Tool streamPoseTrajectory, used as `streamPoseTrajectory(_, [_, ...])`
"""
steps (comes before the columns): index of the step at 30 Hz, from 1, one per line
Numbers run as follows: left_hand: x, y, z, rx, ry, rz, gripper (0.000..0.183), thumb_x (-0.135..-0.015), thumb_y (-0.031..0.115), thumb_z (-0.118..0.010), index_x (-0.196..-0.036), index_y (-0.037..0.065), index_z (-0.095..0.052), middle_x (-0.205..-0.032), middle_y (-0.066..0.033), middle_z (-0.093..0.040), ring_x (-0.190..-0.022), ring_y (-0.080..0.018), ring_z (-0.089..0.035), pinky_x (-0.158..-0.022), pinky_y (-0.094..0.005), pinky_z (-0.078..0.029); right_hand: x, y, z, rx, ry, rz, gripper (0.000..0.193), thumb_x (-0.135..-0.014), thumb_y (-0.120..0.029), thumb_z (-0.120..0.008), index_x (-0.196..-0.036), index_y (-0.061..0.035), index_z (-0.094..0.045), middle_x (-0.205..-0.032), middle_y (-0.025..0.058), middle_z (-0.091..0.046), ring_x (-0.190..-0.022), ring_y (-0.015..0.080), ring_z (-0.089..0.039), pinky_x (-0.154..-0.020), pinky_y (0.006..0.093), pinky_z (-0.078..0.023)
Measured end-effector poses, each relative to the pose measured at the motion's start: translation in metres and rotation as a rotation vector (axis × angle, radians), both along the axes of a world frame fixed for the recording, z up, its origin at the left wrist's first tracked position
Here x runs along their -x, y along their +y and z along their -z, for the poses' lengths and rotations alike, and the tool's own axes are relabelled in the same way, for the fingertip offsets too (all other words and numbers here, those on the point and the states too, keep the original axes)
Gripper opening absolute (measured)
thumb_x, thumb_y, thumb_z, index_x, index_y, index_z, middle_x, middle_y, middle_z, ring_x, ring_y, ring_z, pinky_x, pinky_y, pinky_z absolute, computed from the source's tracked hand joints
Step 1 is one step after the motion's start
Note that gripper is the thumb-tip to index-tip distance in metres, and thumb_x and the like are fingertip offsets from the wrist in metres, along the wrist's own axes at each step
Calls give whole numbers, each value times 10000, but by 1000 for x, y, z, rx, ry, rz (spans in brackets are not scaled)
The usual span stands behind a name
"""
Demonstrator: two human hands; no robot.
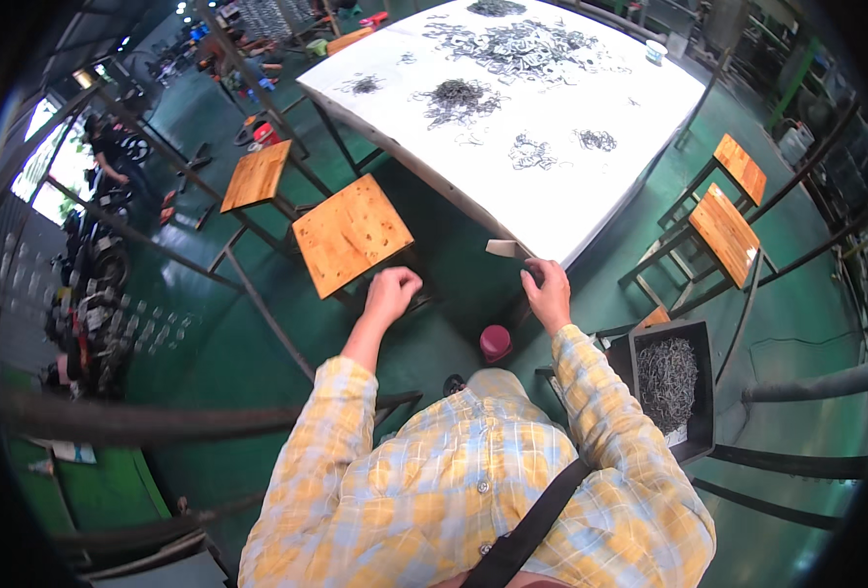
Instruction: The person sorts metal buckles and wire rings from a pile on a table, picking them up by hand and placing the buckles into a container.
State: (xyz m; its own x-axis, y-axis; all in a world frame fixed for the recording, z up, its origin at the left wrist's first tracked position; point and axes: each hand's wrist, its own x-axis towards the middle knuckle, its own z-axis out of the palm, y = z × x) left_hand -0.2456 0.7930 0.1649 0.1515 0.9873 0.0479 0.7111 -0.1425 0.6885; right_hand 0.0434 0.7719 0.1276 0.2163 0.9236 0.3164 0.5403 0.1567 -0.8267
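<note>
My left hand is closed in a loose fist with nothing in it, hovering just off the front corner of a wooden stool. My right hand grips the near corner of the white work table, fingers curled over the edge next to a small flap of paper. Heaps of small grey metal parts and wire pieces lie across the tabletop. A maroon cup stands on the green floor below my right hand.
A black bin of metal wire pieces sits at my right. More wooden stools stand at the left and right. Metal frame bars cross the left side. A person is at far left among stacked parts.
</note>
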Motion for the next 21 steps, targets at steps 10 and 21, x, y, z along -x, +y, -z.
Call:
streamPoseTrajectory(10, [-71, 213, -10, -138, 275, 150, 116, -789, 184, -650, -838, 90, -698, -900, -119, -646, -859, -307, -616, -745, -407, -491, -13, 106, -2, 32, -72, 274, 190, -745, -111, -684, -911, -28, -645, -829, 109, -598, -697, 225, -602, -652, 335, -486])
streamPoseTrajectory(21, [-130, 330, 18, -382, 695, 520, 102, -726, 47, -560, -725, 64, -661, -798, -101, -627, -763, -258, -629, -628, -341, -536, 1, 222, -4, 75, -375, 398, 296, -734, -148, -709, -995, -28, -642, -812, 126, -561, -713, 298, -580, -666, 382, -478])
